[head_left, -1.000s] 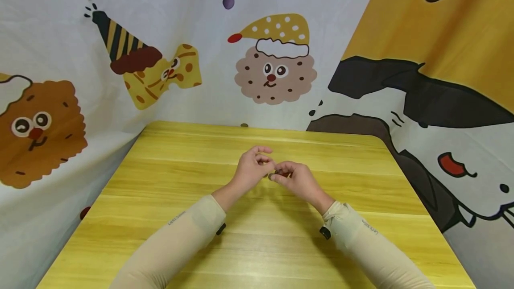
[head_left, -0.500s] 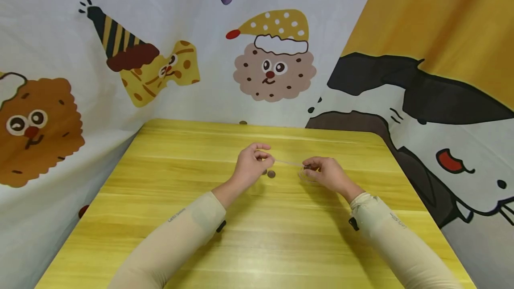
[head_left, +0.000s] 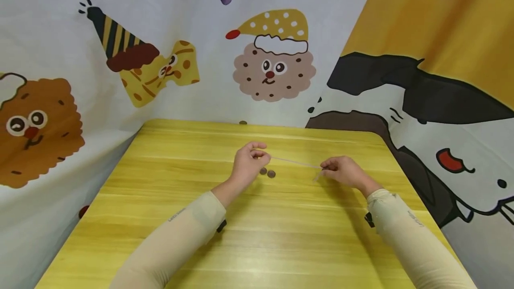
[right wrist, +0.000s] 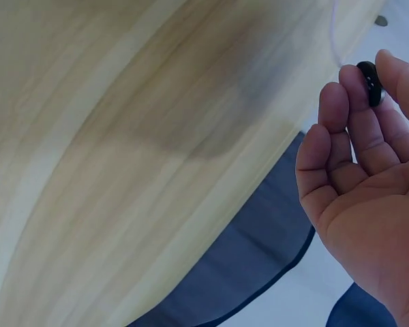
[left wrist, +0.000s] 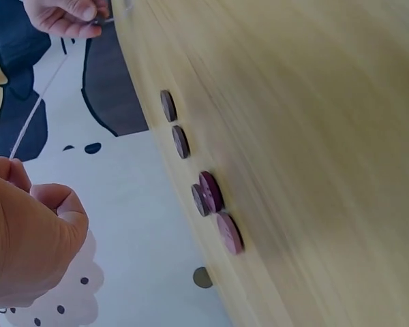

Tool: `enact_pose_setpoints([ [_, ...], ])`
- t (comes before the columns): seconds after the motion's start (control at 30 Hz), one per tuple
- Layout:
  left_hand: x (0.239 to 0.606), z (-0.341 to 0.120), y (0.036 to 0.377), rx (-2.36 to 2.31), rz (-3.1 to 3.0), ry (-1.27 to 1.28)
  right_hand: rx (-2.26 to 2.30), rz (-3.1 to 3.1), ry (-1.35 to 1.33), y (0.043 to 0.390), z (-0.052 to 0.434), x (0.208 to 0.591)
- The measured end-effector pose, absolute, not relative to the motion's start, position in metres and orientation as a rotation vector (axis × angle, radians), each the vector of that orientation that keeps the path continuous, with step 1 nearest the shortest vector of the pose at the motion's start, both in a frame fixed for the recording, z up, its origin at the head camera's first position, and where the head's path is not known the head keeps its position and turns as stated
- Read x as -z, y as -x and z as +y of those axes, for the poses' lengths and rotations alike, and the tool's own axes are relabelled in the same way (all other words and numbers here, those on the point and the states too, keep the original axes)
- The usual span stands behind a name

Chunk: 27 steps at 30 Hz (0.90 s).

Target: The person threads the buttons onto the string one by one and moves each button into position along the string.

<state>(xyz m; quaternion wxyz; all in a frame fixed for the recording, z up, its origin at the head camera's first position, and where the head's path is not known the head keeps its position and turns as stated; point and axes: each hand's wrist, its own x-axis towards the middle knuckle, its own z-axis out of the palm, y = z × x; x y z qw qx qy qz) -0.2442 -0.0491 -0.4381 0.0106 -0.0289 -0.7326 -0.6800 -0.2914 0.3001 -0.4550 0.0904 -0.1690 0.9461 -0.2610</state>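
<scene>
The left hand (head_left: 248,164) has its grip closed in a pinch on one end of a thin pale thread (head_left: 295,161), fingers curled in above the yellow worktop (head_left: 257,244). The right hand (head_left: 344,171) pinches the other end, and its wrist view shows a small dark button (right wrist: 370,83) clamped between thumb and fingertips, with the thread rising from it. The thread runs taut between the two hands, which are well apart, just above the worktop.

By the look of it, one button is on the thread and drawn out to the right-hand end, so the stringing seems only begun. The loose buttons (left wrist: 211,194) lie on the worktop near the left hand: five show in the left wrist view, two dark ones further off and three reddish ones close together, none threaded as far as can be seen.

The thread is too fine to follow for its whole length, and whether it passes through the button's holes cannot be told. The head view shows only two of the loose buttons (head_left: 267,172), and the left fingertips hide the thread's end. The cartoon-printed cloth (head_left: 120,57) behind the worktop closes off everything beyond.
</scene>
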Motion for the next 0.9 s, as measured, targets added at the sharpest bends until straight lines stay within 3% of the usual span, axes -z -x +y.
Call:
enact_pose_setpoints([
  [0.9,0.454,-0.05,0.243,2.071,-2.375,0.088,0.724,2.772,0.451,0.297,0.326,0.482],
])
